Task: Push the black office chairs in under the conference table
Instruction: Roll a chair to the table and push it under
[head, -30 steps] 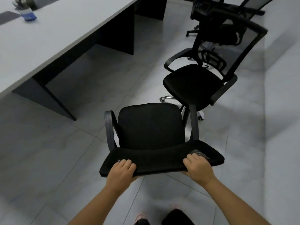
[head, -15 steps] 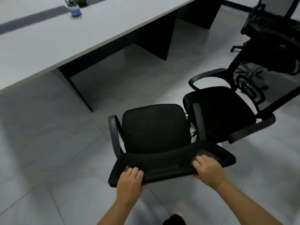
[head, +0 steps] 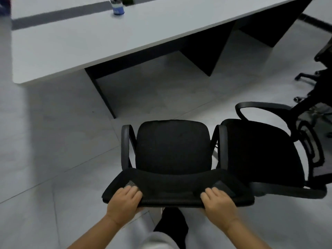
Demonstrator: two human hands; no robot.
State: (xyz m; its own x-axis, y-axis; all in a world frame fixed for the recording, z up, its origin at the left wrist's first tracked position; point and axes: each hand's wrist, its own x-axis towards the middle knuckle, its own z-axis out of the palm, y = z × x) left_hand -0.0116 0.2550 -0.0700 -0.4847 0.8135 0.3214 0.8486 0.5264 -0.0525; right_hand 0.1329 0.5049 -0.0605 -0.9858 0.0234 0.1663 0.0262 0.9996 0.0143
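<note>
I have both hands on the top edge of the near chair's backrest point(head: 177, 193): my left hand point(head: 124, 203) grips it toward the left end and my right hand point(head: 218, 203) grips it toward the right end, fingers curled over the rim and thumbs underneath, the two well apart. The near chair point(head: 173, 146) faces away from me toward the desk point(head: 75, 44), its black seat pad between two dark armrests. It stands on the pale tiled floor point(head: 53, 141), still short of the desk edge, roughly in line with the open bay between two dark desk legs point(head: 102, 94).

Just beside it on my right sits a second black chair point(head: 260, 151), turned at an angle, its left side touching or nearly touching my chair's right armrest; I cannot tell which. Farther right, near the frame edge, I see the wheeled base of a third chair point(head: 309, 76).

On the desk, near its far side, stands a small blue-labelled container point(head: 118, 8). My own dark trouser leg point(head: 170, 225) shows below the backrest.
</note>
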